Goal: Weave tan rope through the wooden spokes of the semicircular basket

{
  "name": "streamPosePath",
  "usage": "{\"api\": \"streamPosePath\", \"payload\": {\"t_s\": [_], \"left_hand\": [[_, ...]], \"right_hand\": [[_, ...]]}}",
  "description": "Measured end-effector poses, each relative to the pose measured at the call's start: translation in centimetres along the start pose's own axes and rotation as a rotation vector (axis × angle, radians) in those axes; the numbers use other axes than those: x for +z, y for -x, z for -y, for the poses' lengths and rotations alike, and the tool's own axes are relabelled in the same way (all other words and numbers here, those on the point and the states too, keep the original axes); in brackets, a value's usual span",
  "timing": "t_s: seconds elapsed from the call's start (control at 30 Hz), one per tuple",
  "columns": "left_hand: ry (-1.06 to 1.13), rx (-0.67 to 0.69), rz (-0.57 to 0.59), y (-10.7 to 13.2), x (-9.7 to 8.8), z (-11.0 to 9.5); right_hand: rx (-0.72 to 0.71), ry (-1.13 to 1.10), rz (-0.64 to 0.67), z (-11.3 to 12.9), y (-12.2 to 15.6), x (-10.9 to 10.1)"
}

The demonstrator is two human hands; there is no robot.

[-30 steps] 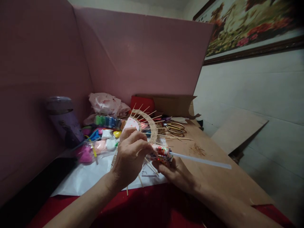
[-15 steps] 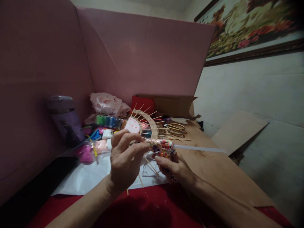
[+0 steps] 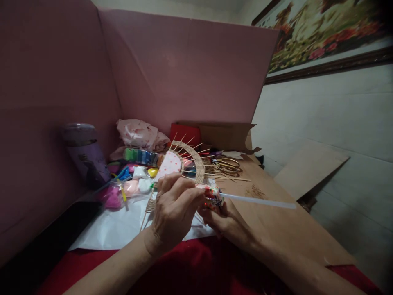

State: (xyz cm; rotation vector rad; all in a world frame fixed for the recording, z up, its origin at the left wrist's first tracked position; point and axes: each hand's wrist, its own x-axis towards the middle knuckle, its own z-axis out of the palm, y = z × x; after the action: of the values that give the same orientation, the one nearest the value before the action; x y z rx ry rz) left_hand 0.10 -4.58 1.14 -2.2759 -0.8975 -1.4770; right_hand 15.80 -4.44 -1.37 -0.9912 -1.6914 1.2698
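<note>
A glue gun (image 3: 214,196) with a colourful floral body and a small red light is in my right hand (image 3: 227,221). The fingers are wrapped round its handle, which is mostly hidden. A long translucent glue stick (image 3: 260,200) sticks out of its back toward the right. My left hand (image 3: 176,205) is closed, thumb and fingers together against the front end of the gun; its nozzle is hidden behind them. Just beyond the hands stands a woven twine arch with thin sticks (image 3: 196,157), beside a pink-dotted white half-round piece (image 3: 170,164). More twine weaving (image 3: 150,205) shows left of my left hand.
A purple tumbler (image 3: 86,155) stands at left, near packets of coloured clay (image 3: 139,155). Scissors (image 3: 227,164) and loose sticks (image 3: 233,178) lie on the cardboard (image 3: 276,233) at right. White sheeting (image 3: 107,229) covers part of the red cloth (image 3: 172,270). Pink panels (image 3: 184,69) rise behind.
My left hand has moved right and its fingers have closed in over the front of the glue gun. The gun has turned slightly, and the glue stick's far end is lower.
</note>
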Motion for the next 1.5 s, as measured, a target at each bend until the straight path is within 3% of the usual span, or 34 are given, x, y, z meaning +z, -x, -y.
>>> {"api": "streamPosePath", "payload": {"t_s": [0.27,0.5,0.67,0.9,1.1,1.2,1.5], "left_hand": [[-0.128,0.13,0.064,-0.2,-0.4,0.1],[-0.11,0.155,0.17,-0.3,-0.2,0.7],[-0.019,0.016,0.079,-0.2,-0.2,1.1],[0.09,-0.07,-0.055,-0.4,-0.6,1.1],[0.067,0.011,0.042,-0.5,-0.2,1.1],[0.109,-0.015,-0.009,-1.3,0.2,1.1],[0.225,-0.016,0.003,-5.0,2.3,0.7]], "right_hand": [[-0.125,0.119,-0.008,0.0,0.1,0.0],[-0.067,0.08,0.041,-0.1,0.0,0.0],[0.008,-0.045,0.051,-0.4,-0.1,-0.1],[0.087,-0.178,0.076,0.0,-0.6,-0.5],[0.136,-0.279,0.012,0.1,-0.9,-0.8],[0.157,-0.336,-0.037,0.2,-1.2,-1.0],[0.022,-0.599,-0.122,0.1,-1.9,-2.0]]}}
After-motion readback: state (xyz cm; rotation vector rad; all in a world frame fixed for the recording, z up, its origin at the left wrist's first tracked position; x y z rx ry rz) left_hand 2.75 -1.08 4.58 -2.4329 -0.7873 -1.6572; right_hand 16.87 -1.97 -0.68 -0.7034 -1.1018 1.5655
